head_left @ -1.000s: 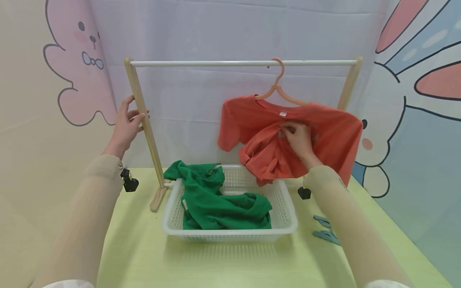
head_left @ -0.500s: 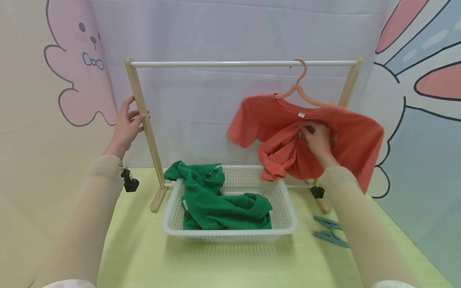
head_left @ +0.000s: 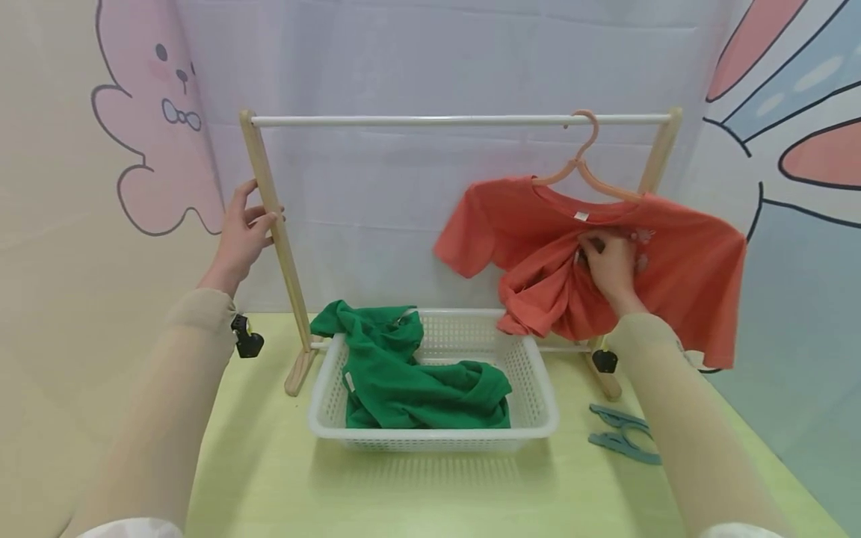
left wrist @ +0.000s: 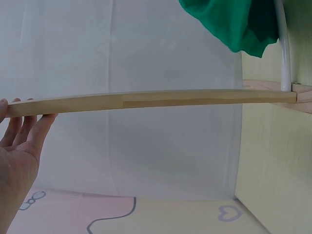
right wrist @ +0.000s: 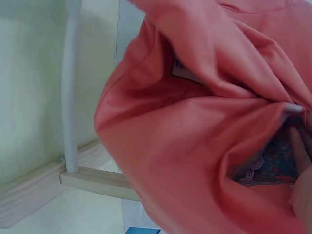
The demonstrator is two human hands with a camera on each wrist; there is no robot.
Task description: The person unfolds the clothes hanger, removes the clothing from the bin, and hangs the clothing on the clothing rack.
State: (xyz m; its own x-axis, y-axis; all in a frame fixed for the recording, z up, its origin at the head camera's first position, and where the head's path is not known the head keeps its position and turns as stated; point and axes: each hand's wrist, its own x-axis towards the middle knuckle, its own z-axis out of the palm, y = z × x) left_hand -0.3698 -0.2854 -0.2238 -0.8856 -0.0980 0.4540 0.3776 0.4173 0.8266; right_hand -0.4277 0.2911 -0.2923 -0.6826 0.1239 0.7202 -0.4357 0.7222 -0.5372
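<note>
Head view: coral-red cloth shirt (head_left: 696,280) hangs by peach plastic hanger (head_left: 577,163) near right end of round white rail (head_left: 417,121).
Left hand (head_left: 242,237): fingers and thumb clasp pale wooden upright (head_left: 285,258).
Right hand (head_left: 613,265): fingers pinch bunched cloth at front of shirt.
White perforated plastic basket (head_left: 433,434): stands on yellow-green bench (head_left: 433,504), holding crumpled green cloth garment (head_left: 427,392).

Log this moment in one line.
left hand: holds pale wooden rack post; right hand: pinches red fabric shirt; orange hooked hanger: on white rod
</note>
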